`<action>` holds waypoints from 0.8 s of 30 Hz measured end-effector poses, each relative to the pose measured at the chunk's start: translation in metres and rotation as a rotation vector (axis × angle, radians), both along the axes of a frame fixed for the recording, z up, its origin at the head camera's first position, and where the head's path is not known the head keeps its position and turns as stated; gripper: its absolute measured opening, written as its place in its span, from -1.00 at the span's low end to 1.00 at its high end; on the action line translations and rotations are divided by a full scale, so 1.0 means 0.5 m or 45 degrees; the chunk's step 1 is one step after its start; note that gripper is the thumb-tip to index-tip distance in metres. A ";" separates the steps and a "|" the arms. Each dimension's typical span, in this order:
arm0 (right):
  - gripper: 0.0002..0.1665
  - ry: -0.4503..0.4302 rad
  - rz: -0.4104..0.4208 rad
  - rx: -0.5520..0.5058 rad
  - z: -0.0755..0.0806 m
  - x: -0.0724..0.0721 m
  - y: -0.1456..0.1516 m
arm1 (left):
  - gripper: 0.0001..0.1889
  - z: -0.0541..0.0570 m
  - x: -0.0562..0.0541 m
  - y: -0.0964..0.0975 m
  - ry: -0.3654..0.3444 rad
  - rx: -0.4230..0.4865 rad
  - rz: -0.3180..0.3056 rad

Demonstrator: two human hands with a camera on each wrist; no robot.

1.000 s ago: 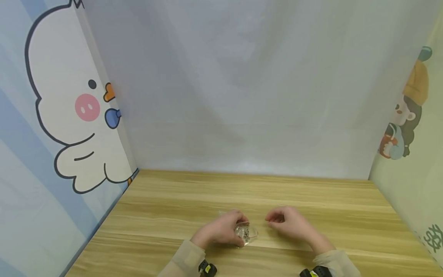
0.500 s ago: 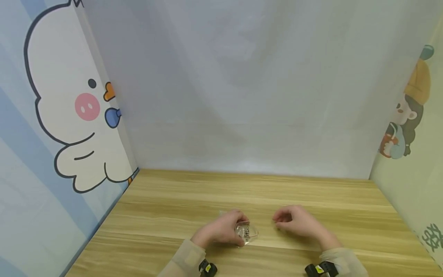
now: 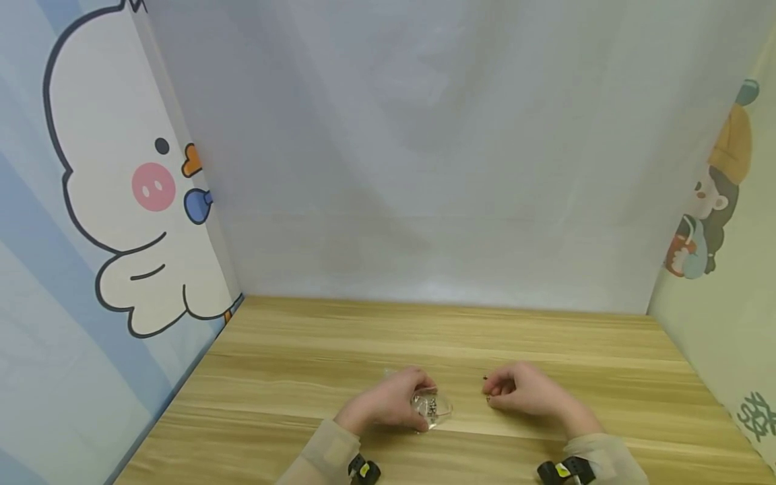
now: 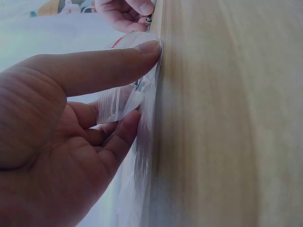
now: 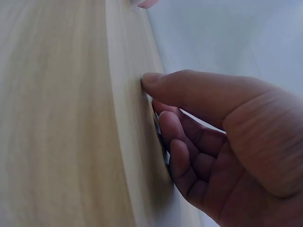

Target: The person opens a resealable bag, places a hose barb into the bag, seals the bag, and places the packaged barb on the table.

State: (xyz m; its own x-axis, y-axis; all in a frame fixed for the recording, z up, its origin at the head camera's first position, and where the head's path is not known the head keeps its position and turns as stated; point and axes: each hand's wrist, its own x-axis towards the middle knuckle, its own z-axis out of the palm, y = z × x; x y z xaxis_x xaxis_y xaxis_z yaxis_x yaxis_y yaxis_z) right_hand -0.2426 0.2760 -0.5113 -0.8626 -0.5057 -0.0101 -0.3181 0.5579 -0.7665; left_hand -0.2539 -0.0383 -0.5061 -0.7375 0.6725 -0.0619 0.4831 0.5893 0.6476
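Note:
My left hand [image 3: 391, 401] grips a small clear plastic bag [image 3: 444, 407] low over the table, thumb on one side and fingers on the other. Several tiny metal pieces [image 3: 432, 406], perhaps screws, show inside it; their exact kind is too small to tell. To the right, my right hand [image 3: 526, 391] rests at the tabletop with fingers loosely curled and thumb apart from them. One tiny metal piece [image 3: 485, 378] lies just beyond its fingertips, and another small piece [image 3: 488, 399] is by the thumb tip. The left wrist view shows a little metal part [image 4: 148, 20] beside the right fingertips.
The wood-grain table [image 3: 339, 337] runs back to a pale grey curtain [image 3: 424, 168]. A printed cartoon panel [image 3: 91, 222] stands along the left, and a yellow-green printed panel [image 3: 727, 303] along the right. Clear plastic [image 3: 389, 372] shows behind the left hand.
My right hand has moved to the right, away from the bag, and settled. Tiny metal pieces are now visible at its fingertips. The left hand and bag have stayed in place.

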 end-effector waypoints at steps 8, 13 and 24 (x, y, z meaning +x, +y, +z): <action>-0.89 -0.024 0.023 -0.020 -0.007 -0.001 0.003 | -0.35 -0.001 0.000 -0.001 0.004 -0.004 0.000; -0.93 -0.018 0.028 0.014 -0.007 -0.001 0.003 | -0.35 -0.003 0.000 -0.001 0.016 -0.014 0.000; -0.96 0.005 0.035 0.009 -0.006 0.002 0.002 | -0.34 -0.004 0.000 -0.001 0.018 -0.019 -0.005</action>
